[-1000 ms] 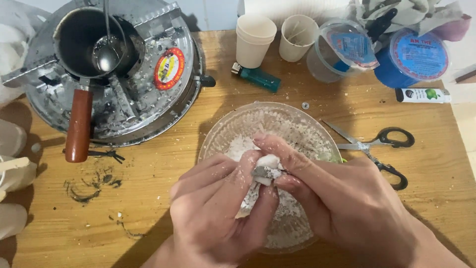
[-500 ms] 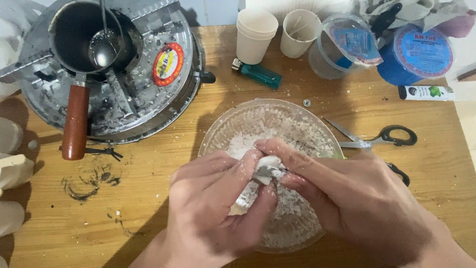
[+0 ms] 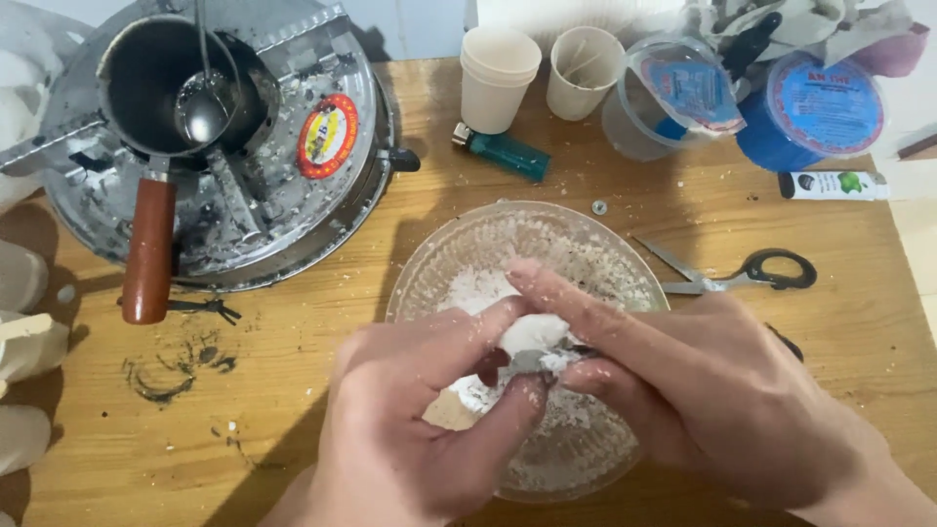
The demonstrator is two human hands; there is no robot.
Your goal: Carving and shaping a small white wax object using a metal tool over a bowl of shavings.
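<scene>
Both the left hand and right hand pinch a white lump over the glass bowl; squeezing too hard could scatter crumbs onto the counter.

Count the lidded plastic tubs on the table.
2: a clear tub at the table's far edge, right of the cups, and a blue tub beside it further right. Cloth behind may hide others.

two bare hands meet at centre, the left hand curled with thumb and fingers pinched, the right hand reaching across, fingertips pressed against the left's, both dusted white
</scene>
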